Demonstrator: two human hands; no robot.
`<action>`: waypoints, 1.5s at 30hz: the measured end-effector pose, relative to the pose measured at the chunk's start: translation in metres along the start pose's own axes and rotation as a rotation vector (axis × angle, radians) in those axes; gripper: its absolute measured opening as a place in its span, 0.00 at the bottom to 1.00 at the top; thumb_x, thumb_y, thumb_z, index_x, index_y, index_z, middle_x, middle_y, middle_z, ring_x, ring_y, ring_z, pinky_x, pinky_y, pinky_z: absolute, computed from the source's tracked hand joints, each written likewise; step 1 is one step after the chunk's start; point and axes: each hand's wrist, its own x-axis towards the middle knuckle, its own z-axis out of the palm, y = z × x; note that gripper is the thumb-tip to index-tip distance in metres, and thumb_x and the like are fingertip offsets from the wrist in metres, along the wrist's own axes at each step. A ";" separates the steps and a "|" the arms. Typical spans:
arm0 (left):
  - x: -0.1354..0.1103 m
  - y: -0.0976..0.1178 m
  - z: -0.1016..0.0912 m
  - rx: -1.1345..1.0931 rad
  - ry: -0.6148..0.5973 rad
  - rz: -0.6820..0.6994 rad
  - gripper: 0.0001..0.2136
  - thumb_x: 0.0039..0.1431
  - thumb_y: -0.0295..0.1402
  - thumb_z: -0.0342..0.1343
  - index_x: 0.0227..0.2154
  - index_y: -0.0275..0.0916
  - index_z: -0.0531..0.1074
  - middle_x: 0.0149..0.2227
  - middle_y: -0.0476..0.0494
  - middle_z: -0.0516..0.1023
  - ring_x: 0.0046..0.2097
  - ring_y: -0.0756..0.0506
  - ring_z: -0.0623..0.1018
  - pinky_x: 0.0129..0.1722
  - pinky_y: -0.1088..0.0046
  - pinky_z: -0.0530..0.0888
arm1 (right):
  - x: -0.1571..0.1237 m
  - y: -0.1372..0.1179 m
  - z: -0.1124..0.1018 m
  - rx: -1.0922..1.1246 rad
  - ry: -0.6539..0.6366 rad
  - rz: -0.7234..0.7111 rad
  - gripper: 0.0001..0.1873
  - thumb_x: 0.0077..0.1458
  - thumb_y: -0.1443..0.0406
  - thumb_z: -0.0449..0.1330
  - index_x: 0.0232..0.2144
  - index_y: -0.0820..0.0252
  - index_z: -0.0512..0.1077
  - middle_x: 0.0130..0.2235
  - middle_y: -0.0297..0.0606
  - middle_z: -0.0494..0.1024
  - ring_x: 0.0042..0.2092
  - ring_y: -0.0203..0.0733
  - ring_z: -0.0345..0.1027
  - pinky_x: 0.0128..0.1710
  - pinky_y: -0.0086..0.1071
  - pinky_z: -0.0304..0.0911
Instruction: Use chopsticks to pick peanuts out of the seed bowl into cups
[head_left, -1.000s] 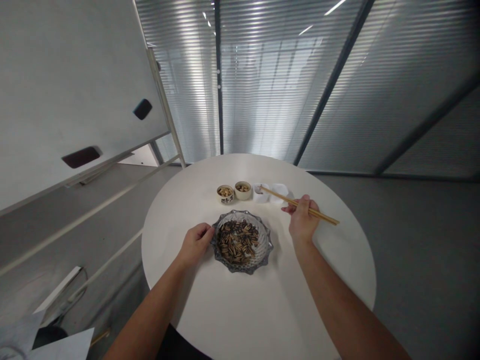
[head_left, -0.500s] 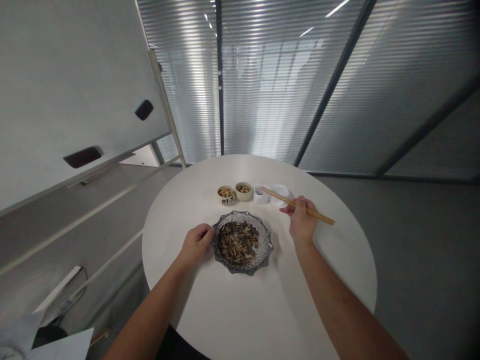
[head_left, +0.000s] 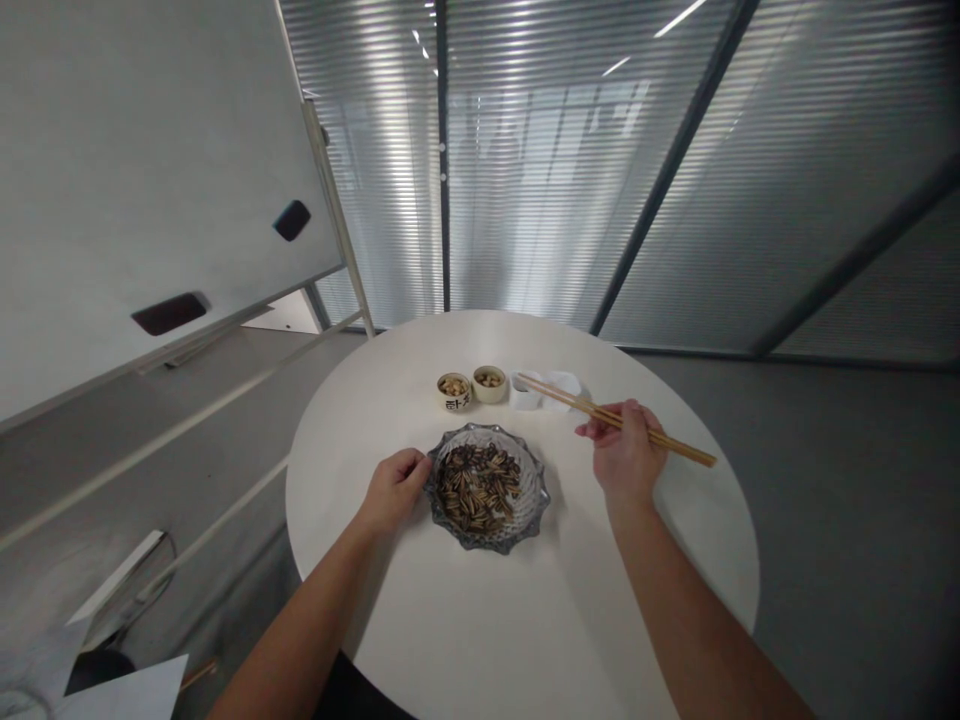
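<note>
A scalloped glass dish (head_left: pixel 535 496) heaped with striped sunflower seeds (head_left: pixel 478 484) stands at the middle of a round white table (head_left: pixel 465 610). My left hand (head_left: pixel 393 489) rests against the dish's left rim, fingers curled on the edge. My right hand (head_left: pixel 627 457) hovers to the right of the dish, closed on a pair of wooden chopsticks (head_left: pixel 568 399). Their tips reach over two small white cups (head_left: pixel 526 392) at the back. Two cream cups with nuts, one (head_left: pixel 454 390) with dark lettering and one plain (head_left: pixel 489 383), sit left of those.
A whiteboard on a stand (head_left: pixel 150 190) leans at the left, with dark erasers stuck on it. Frosted glass walls with dark frames (head_left: pixel 675 160) stand behind the table. Grey floor surrounds it. Paper sheets (head_left: pixel 135 690) lie at the lower left.
My right hand with the chopsticks has shifted a little to the right and slightly toward me, away from the white cups. My left hand and the dish have stayed put.
</note>
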 end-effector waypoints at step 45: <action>0.000 0.003 0.003 0.142 -0.007 0.030 0.20 0.66 0.45 0.47 0.21 0.40 0.62 0.22 0.52 0.62 0.28 0.49 0.64 0.29 0.73 0.58 | 0.020 0.010 -0.008 -0.076 0.252 0.000 0.26 0.59 0.45 0.60 0.22 0.57 0.65 0.14 0.25 0.66 0.14 0.32 0.61 0.14 0.29 0.69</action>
